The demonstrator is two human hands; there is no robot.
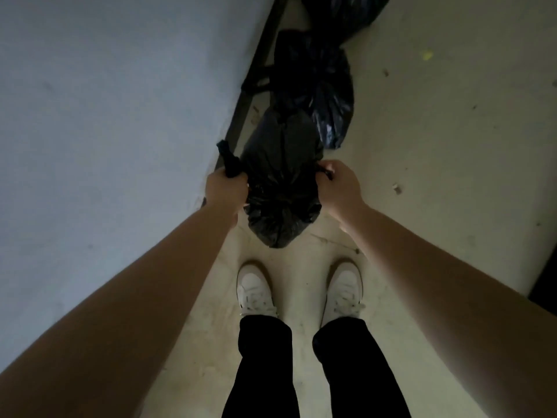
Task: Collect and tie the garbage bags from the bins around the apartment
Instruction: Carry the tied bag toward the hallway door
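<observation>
A full black garbage bag (281,182) stands on the pale floor just in front of my white shoes. My left hand (226,188) grips a twisted end of the bag's top, which sticks up past my fist toward the wall. My right hand (339,185) pinches the other end at the bag's right side. The two ends are pulled apart across the bag's gathered top. A second black bag (316,86) lies behind it along the wall, and a third black bag (343,10) shows at the top edge.
A pale wall (105,116) with a dark baseboard (256,64) runs along the left. Small bits of litter dot the floor (452,161) on the right. A dark object (545,285) cuts in at the right edge.
</observation>
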